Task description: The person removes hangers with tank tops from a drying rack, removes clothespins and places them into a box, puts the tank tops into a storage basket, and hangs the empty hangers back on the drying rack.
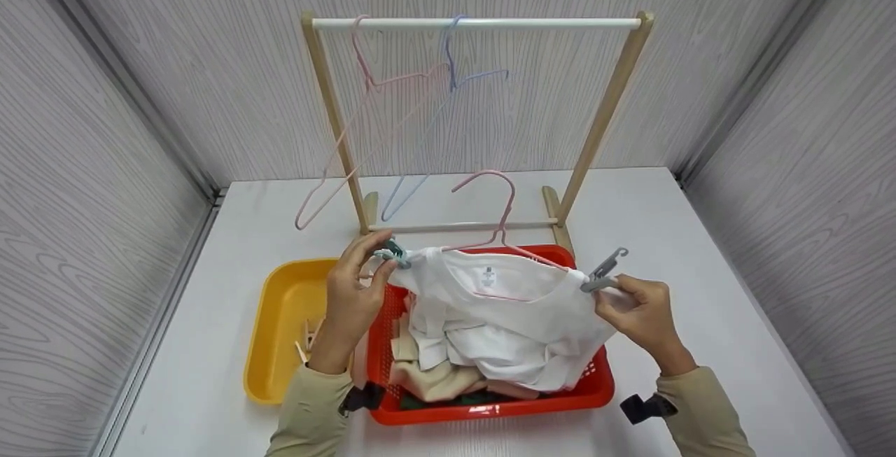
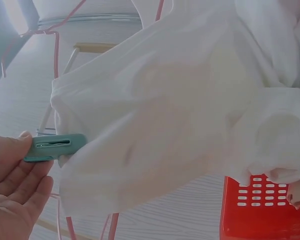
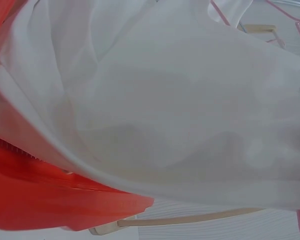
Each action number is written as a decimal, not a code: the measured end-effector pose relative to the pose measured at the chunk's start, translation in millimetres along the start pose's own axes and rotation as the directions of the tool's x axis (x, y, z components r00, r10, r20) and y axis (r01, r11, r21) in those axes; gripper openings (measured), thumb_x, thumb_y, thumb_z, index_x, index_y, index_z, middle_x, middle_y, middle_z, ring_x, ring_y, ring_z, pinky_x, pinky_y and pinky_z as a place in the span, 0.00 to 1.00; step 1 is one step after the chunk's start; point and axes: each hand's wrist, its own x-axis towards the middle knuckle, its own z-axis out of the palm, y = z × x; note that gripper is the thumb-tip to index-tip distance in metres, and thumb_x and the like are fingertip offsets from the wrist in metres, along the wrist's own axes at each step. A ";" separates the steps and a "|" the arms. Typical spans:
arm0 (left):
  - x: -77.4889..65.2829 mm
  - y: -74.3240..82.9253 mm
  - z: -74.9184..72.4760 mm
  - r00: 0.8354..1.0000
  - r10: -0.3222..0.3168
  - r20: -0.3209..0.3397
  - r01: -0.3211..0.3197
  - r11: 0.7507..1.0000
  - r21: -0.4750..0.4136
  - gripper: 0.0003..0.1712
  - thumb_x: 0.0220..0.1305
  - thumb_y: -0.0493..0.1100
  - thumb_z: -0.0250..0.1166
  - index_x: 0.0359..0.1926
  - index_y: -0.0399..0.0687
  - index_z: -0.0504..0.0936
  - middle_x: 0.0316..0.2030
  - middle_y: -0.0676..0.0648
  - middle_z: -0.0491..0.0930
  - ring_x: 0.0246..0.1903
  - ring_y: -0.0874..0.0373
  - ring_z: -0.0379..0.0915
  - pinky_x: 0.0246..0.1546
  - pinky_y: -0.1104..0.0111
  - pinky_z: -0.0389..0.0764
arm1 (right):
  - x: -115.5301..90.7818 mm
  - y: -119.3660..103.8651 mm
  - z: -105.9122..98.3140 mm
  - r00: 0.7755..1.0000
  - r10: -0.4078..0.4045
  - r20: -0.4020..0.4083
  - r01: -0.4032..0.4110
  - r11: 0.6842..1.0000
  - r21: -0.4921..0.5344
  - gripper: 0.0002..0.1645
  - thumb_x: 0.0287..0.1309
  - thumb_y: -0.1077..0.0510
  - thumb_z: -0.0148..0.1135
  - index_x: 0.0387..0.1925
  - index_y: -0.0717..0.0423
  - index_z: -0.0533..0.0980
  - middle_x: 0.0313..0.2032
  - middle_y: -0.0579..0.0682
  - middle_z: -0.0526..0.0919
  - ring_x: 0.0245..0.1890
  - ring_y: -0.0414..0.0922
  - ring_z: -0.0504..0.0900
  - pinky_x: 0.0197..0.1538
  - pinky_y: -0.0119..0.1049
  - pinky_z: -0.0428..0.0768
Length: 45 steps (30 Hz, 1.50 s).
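Observation:
A white T-shirt [image 1: 504, 317] hangs on a pink hanger [image 1: 505, 215], its neck label facing up and its lower part bunched in the red basket [image 1: 490, 411]. My left hand [image 1: 353, 296] pinches a teal clothespin [image 2: 57, 146] at the shirt's left shoulder between thumb and fingers. At the other shoulder, a grey clothespin [image 1: 603, 275] sits on the fabric with its handles spread. My right hand [image 1: 640, 310] grips the shirt edge beside that clothespin, index finger along the lower handle. In the right wrist view, fabric [image 3: 190, 110] fills most of the picture and that hand is nearly hidden.
Behind stands a wooden rack with a white rail [image 1: 546, 23]; another pink hanger [image 1: 364, 86] and a blue hanger [image 1: 451, 86] hang bare from it. A yellow tray [image 1: 276, 317] with a few clothespins is at left. Beige clothes [image 1: 437, 380] lie in the basket under the shirt.

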 end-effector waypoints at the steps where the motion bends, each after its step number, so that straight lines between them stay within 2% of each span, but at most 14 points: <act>1: -0.3 -0.4 0.1 1.000 0.006 -0.008 -0.006 1.000 -0.001 0.21 0.53 0.25 0.67 0.51 0.28 0.78 0.47 0.32 0.80 0.49 0.60 0.79 0.59 0.82 0.72 | -0.2 0.1 0.2 1.000 0.001 0.001 -0.001 1.000 0.000 0.14 0.26 0.81 0.66 0.22 0.68 0.80 0.18 0.61 0.83 0.15 0.35 0.68 0.32 0.12 0.76; 3: -0.7 -0.5 0.1 1.000 0.007 -0.021 -0.007 1.000 -0.008 0.20 0.53 0.25 0.67 0.49 0.28 0.78 0.46 0.32 0.81 0.49 0.66 0.78 0.59 0.82 0.73 | -0.7 0.1 0.6 1.000 0.001 0.003 -0.001 1.000 -0.002 0.14 0.26 0.81 0.66 0.21 0.67 0.80 0.18 0.60 0.83 0.15 0.35 0.68 0.32 0.12 0.76; 6: -1.5 -0.3 -0.5 1.000 0.005 -0.029 -0.006 1.000 -0.020 0.19 0.52 0.25 0.67 0.48 0.28 0.79 0.45 0.32 0.81 0.48 0.68 0.77 0.60 0.81 0.73 | -1.1 -0.2 1.3 1.000 0.010 0.004 -0.010 1.000 0.001 0.14 0.26 0.81 0.66 0.21 0.67 0.80 0.18 0.60 0.83 0.15 0.35 0.67 0.32 0.12 0.76; 10: -2.2 -0.8 -1.6 0.999 0.020 -0.035 -0.021 0.999 -0.031 0.18 0.52 0.25 0.68 0.47 0.29 0.80 0.44 0.32 0.81 0.47 0.63 0.79 0.60 0.80 0.73 | -2.0 -0.8 2.2 1.000 0.018 0.005 -0.018 1.000 0.005 0.13 0.27 0.81 0.67 0.21 0.67 0.80 0.17 0.60 0.83 0.14 0.35 0.65 0.28 0.12 0.75; 13: -2.0 -0.8 -2.5 0.999 0.023 -0.047 -0.025 0.999 -0.041 0.18 0.52 0.25 0.67 0.47 0.28 0.80 0.43 0.32 0.82 0.46 0.63 0.79 0.59 0.81 0.73 | -3.0 -1.0 2.5 1.000 0.013 0.009 -0.013 1.000 -0.003 0.14 0.26 0.81 0.67 0.21 0.66 0.80 0.17 0.60 0.82 0.13 0.36 0.65 0.27 0.13 0.74; 20: -0.9 0.9 -7.9 0.999 -0.021 -0.049 0.018 0.998 -0.054 0.17 0.54 0.25 0.66 0.47 0.29 0.80 0.44 0.31 0.81 0.48 0.72 0.77 0.59 0.81 0.74 | -4.3 0.3 2.5 1.000 -0.003 0.006 0.003 1.000 -0.011 0.15 0.25 0.81 0.67 0.22 0.67 0.80 0.16 0.59 0.82 0.13 0.36 0.65 0.28 0.13 0.74; 27: 0.4 0.0 -11.0 0.998 -0.032 -0.057 0.029 0.998 -0.054 0.17 0.54 0.26 0.66 0.47 0.29 0.80 0.43 0.31 0.81 0.48 0.73 0.77 0.59 0.80 0.74 | -5.4 1.9 2.2 1.000 -0.001 0.017 0.001 1.000 -0.019 0.15 0.25 0.81 0.68 0.22 0.66 0.80 0.15 0.58 0.80 0.12 0.36 0.63 0.27 0.13 0.73; 31: 1.1 1.2 -15.0 0.995 -0.069 -0.070 0.066 0.997 -0.044 0.18 0.54 0.27 0.66 0.48 0.30 0.80 0.44 0.32 0.82 0.47 0.68 0.79 0.60 0.80 0.73 | -6.0 2.3 1.3 1.000 0.017 0.018 -0.017 0.999 -0.028 0.15 0.26 0.81 0.68 0.23 0.66 0.81 0.15 0.58 0.80 0.12 0.35 0.62 0.25 0.14 0.72; 36: 0.8 0.5 -20.9 0.990 -0.116 -0.077 0.115 0.993 -0.027 0.18 0.55 0.28 0.66 0.49 0.30 0.79 0.46 0.34 0.82 0.49 0.71 0.78 0.60 0.79 0.73 | -6.2 1.7 -0.6 0.999 0.044 0.002 -0.044 0.999 -0.029 0.14 0.27 0.81 0.67 0.23 0.68 0.81 0.16 0.59 0.81 0.12 0.35 0.62 0.23 0.14 0.71; 39: -0.5 -1.0 -24.7 0.983 -0.165 -0.075 0.165 0.986 0.001 0.22 0.55 0.29 0.67 0.53 0.29 0.77 0.47 0.35 0.82 0.50 0.73 0.77 0.59 0.80 0.73 | -6.2 1.5 -1.6 0.998 0.058 -0.008 -0.058 0.998 -0.020 0.13 0.28 0.81 0.66 0.22 0.69 0.80 0.16 0.60 0.81 0.13 0.34 0.62 0.21 0.14 0.69; 42: -2.3 -4.5 -28.3 0.965 -0.249 -0.084 0.251 0.968 0.021 0.28 0.56 0.31 0.67 0.59 0.31 0.73 0.50 0.35 0.80 0.51 0.75 0.75 0.59 0.83 0.72 | -6.5 1.9 -2.2 0.998 0.061 -0.009 -0.062 0.998 -0.015 0.12 0.27 0.81 0.65 0.21 0.69 0.79 0.15 0.60 0.80 0.13 0.34 0.61 0.20 0.15 0.67; 45: -4.2 -8.6 -31.6 0.935 -0.340 -0.102 0.344 0.939 0.024 0.32 0.57 0.33 0.68 0.63 0.34 0.70 0.52 0.36 0.79 0.49 0.78 0.73 0.60 0.83 0.72 | -7.1 2.8 -2.5 0.998 0.064 -0.011 -0.064 0.998 -0.005 0.11 0.28 0.80 0.65 0.21 0.69 0.79 0.15 0.60 0.80 0.13 0.34 0.61 0.20 0.15 0.68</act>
